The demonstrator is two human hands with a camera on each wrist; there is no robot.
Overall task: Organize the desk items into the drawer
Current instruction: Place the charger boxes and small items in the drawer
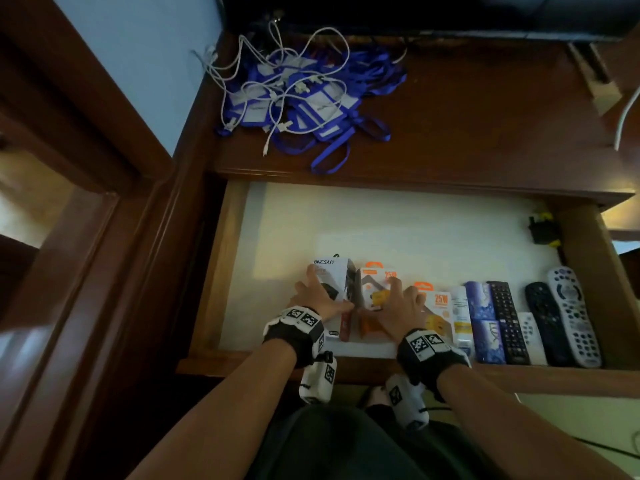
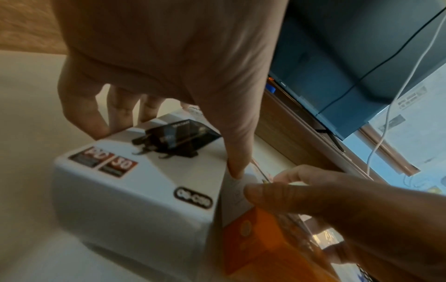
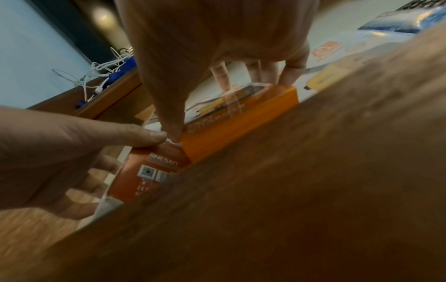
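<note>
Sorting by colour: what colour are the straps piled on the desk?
Blue lanyards, tangled with white cables; clearest in the head view.

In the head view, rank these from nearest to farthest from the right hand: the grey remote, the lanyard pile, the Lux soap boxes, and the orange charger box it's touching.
From the right hand:
1. Orange charger box, under its fingers, in the drawer.
2. Lux soap boxes, just to its right along the drawer front.
3. Grey remote, far right of the drawer.
4. Lanyard pile, up on the desk, back left.

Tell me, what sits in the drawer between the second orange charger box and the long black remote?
In the head view, a white tube and two stacked purple soap boxes lie side by side between that orange box and the black remote.
</note>
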